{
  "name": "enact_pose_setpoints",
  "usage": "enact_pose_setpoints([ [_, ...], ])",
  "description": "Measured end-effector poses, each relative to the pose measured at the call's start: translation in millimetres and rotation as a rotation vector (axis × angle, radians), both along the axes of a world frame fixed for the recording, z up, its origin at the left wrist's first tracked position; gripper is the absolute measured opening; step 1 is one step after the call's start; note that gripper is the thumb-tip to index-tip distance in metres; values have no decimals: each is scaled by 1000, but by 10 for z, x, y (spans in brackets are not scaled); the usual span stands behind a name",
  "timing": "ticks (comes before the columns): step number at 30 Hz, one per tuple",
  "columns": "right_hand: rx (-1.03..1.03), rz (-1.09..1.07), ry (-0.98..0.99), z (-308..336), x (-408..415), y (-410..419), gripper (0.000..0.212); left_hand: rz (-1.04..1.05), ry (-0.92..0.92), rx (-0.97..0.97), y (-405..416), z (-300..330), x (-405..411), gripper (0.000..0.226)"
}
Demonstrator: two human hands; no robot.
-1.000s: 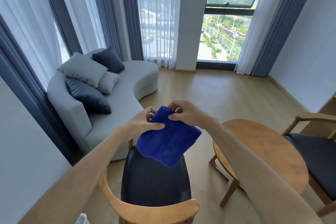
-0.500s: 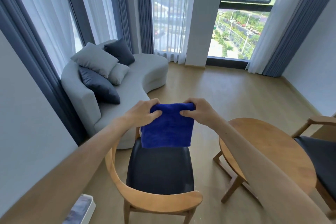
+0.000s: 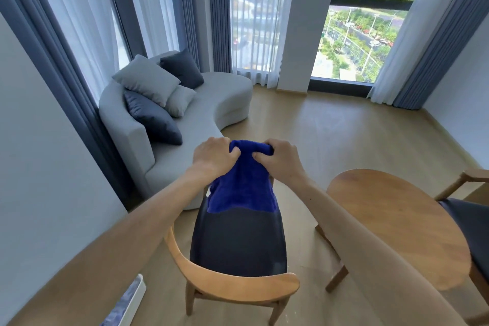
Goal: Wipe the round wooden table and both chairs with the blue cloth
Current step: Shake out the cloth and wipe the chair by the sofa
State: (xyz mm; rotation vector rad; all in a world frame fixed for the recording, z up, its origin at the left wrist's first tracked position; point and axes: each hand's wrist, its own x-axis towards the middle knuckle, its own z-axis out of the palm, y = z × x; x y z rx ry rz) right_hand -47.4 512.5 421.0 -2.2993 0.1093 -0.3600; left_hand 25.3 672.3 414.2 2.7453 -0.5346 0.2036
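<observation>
Both hands are raised at scene centre, above the far end of the near chair (image 3: 238, 243). The left hand (image 3: 213, 156) and the right hand (image 3: 281, 159) each grip the top edge of the blue cloth (image 3: 242, 188); the fingers of both are curled round the bunched upper hem, close together. The cloth hangs down from the hands in loose folds, its lower edge in front of the far part of the chair's dark seat; whether it touches the seat cannot be told.

The near chair has a dark seat and a curved wooden backrest, the backrest towards the viewer. To its right stands the round wooden bench (image 3: 397, 225), partly hidden behind the right forearm. At the far right edge a second chair (image 3: 468, 219) of the same make is only partly in view, drawn up against the bench.

On the left, beyond the near chair, a curved grey sofa (image 3: 211, 103) carries grey and dark cushions (image 3: 148, 82). Sheer and blue-grey curtains (image 3: 79, 21) line the windows (image 3: 357, 42). The floor (image 3: 344, 135) is light wood.
</observation>
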Motion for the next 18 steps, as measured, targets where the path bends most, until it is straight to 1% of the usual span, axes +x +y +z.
enact_pose_setpoints([
  [2, -20, -14, -1, -12, 27, 128, 5, 117, 192, -167, -80, 45, 8, 20],
  [4, 7, 16, -20, -16, 42, 190, 7, 214, 437, -391, -98, 126, 36, 30],
  [5, 35, 44, -25, -1, 43, 199, 8, 256, 575, -564, -94, 161, 40, 32],
  [6, 48, 80, -17, 20, 43, 198, 15, 282, 713, -753, -86, 199, 24, 30],
  [7, 41, 127, 4, 40, 45, 190, 26, 290, 835, -914, -75, 249, -15, 23],
  [8, 18, 179, 27, 52, 52, 178, 40, 283, 920, -1019, -58, 301, -50, 15],
  [10, -40, 263, 63, 45, 84, 161, 63, 254, 1019, -1135, -17, 392, -86, 9],
  [11, -60, 287, 77, 25, 101, 152, 70, 233, 1060, -1181, 13, 426, -87, 10],
  [12, -71, 293, 76, 4, 117, 145, 72, 210, 1102, -1211, 48, 457, -85, 13],
  [14, -47, 261, 30, -9, 128, 137, 65, 153, 1169, -1204, 124, 499, -78, 23],
  [15, 10, 238, 9, 0, 122, 124, 59, 122, 1167, -1177, 151, 504, -79, 28],
  [16, 97, 225, 1, 19, 115, 100, 52, 81, 1113, -1122, 172, 490, -80, 30],
  [17, 192, 229, 3, 38, 109, 71, 47, 35, 986, -1028, 203, 453, -82, 31],
  [18, 276, 242, 4, 62, 102, 41, 44, -16, 810, -894, 244, 411, -73, 30],
])
